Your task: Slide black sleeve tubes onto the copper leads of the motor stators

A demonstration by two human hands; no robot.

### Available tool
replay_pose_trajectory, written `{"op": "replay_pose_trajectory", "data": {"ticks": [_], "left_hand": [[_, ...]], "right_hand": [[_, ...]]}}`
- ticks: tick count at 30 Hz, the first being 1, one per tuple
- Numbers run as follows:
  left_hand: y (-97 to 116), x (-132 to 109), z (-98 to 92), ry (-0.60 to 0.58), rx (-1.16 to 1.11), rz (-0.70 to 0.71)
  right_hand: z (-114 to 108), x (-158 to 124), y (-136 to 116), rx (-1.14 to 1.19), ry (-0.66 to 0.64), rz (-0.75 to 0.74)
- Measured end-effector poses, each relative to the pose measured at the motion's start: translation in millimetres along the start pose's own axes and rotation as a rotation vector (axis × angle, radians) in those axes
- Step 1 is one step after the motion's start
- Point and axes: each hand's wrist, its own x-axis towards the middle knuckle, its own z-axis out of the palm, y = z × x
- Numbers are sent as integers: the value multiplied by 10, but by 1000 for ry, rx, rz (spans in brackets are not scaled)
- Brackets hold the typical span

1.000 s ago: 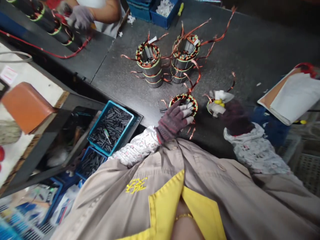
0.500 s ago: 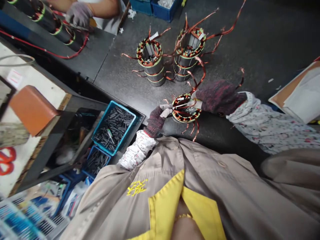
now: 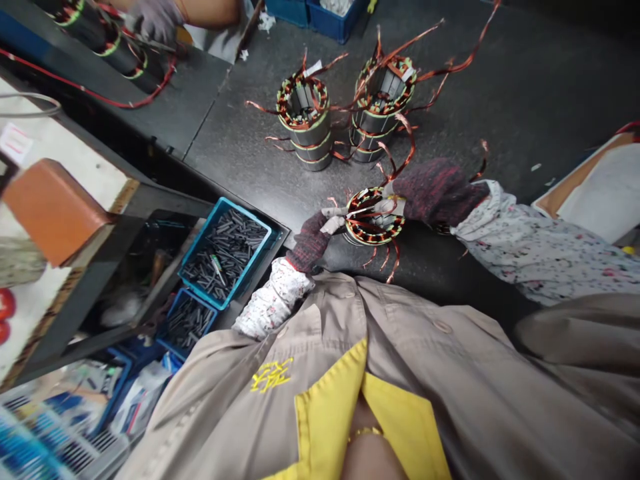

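Observation:
A stator with copper windings lies on the dark bench right in front of me. My gloved left hand pinches a thin pale strip at the stator's left rim. From the right, my gloved right hand reaches over the stator's top edge with its fingers curled on the rim. Two taller stacks of wound stators stand further back, with loose copper leads sticking out.
A blue bin of dark sleeves sits below the bench edge at left, with a second bin under it. Another person's gloved hand works at the top left. Papers on a board lie at the right. Blue trays stand at the back.
My right hand came in from the right onto the stator's rim a second ago. My left hand shifted from flat on top of it to pinching a strip at its left side.

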Motion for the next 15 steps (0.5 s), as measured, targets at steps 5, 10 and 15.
{"op": "replay_pose_trajectory", "data": {"ticks": [5, 10, 15], "left_hand": [[-57, 29, -11, -29, -38, 22], [-48, 36, -13, -42, -28, 20], [-1, 20, 14, -7, -31, 0]], "right_hand": [[-77, 14, -59, 17, -15, 1], [-136, 59, -45, 12, -73, -16], [-105, 41, 52, 91, -71, -43]]}}
